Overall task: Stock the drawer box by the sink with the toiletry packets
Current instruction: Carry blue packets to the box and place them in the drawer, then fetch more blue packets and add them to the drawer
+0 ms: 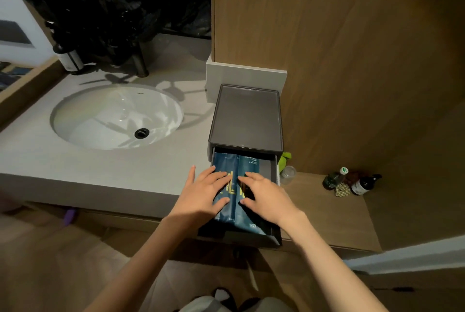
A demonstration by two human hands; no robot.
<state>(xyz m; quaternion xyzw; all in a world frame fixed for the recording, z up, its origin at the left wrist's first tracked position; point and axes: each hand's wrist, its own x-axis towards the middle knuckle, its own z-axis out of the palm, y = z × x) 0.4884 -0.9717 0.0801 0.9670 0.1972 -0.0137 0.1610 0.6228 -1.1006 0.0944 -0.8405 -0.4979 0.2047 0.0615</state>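
Note:
A dark grey drawer box (246, 117) stands on the counter to the right of the sink (117, 116). Its drawer (273, 173) is pulled out toward me. Dark blue toiletry packets (232, 164) with yellow lettering lie side by side inside it. My left hand (203, 194) rests flat on the left packet with fingers spread. My right hand (264, 197) presses flat on the right packet, fingers spread too. Neither hand grips anything. The packets' middles are hidden under my hands.
A faucet (139, 62) and a dark pump bottle (68, 57) stand behind the sink. On the lower wooden shelf to the right are a clear cup (288, 174), a green item (284, 159) and small bottles (352, 182). A wooden wall rises behind the drawer box.

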